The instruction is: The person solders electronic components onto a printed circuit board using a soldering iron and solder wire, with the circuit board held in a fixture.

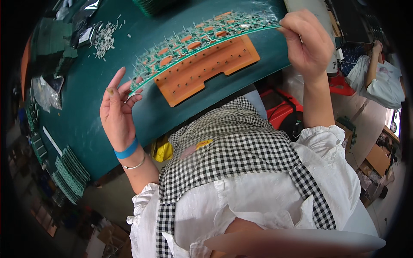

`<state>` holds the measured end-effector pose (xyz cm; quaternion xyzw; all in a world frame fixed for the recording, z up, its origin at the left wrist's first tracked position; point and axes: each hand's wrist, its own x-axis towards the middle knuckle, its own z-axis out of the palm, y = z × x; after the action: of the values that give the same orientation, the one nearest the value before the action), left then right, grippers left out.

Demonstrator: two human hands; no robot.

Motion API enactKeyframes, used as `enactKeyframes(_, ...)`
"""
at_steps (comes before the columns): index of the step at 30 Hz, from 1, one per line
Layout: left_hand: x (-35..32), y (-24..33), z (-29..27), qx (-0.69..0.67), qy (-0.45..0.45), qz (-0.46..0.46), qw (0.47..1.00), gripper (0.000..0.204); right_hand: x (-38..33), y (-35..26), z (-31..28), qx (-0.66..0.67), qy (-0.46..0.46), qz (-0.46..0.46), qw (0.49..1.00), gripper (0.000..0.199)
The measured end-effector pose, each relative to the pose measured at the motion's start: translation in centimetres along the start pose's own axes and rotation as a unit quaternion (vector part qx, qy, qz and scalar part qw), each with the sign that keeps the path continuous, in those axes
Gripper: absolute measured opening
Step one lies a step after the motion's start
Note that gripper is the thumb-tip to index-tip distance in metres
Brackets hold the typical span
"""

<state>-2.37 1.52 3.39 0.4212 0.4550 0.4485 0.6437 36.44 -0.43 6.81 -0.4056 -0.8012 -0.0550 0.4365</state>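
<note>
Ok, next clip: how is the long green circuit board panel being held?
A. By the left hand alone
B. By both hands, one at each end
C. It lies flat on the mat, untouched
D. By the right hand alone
B: the left hand grips one end of the green circuit board panel and the right hand pinches the other, holding it above the orange perforated plate on the green mat.

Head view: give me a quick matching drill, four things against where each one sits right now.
Things:
1. long green circuit panel
2. orange drilled fixture plate
3. stack of green boards
4. heap of small pale parts

Places:
A. lower left table edge
B. far left of the mat
C. held at both ends by the hands
D. flat on the mat beneath the panel

Pairs: 1-C, 2-D, 3-A, 4-B
</note>
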Motion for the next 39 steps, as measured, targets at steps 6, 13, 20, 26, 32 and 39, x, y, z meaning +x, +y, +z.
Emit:
enactKeyframes(6, -0.3, -1.3, 1.3, 0.008, 0.017, -0.031, 0.999, 0.039, -3.4, 0.2, 1.1, -0.044, 0.046, -0.070, 0.996, 0.023)
enactKeyframes(13, -1.2, -2.6, 1.2, 0.088, 0.066, -0.062, 0.992, 0.043, -8.3, -2.3, 4.5, -0.003, 0.010, -0.029, 1.000, 0.022)
enactKeyframes(20, -2.0, -5.4, 1.5, 0.202, 0.046, -0.029, 0.978, 0.043, -10.8, -3.3, 4.7, 0.040, -0.025, 0.131, 0.990, 0.024)
enactKeyframes(26, -0.9, -7.0, 1.9, 0.276, 0.062, 0.071, 0.956, 0.042, -9.6, -3.1, 4.7, 0.113, -0.049, 0.289, 0.949, 0.021)
enactKeyframes(32, 0.1, -7.3, 2.4, 0.352, 0.081, 0.163, 0.918, 0.040, -9.0, -1.7, 5.2, 0.108, -0.047, 0.335, 0.935, 0.027)
enactKeyframes(39, 0.1, -6.9, 2.3, 0.404, 0.050, 0.168, 0.898, 0.036, -7.7, -1.8, 5.3, 0.131, -0.053, 0.364, 0.920, 0.026)
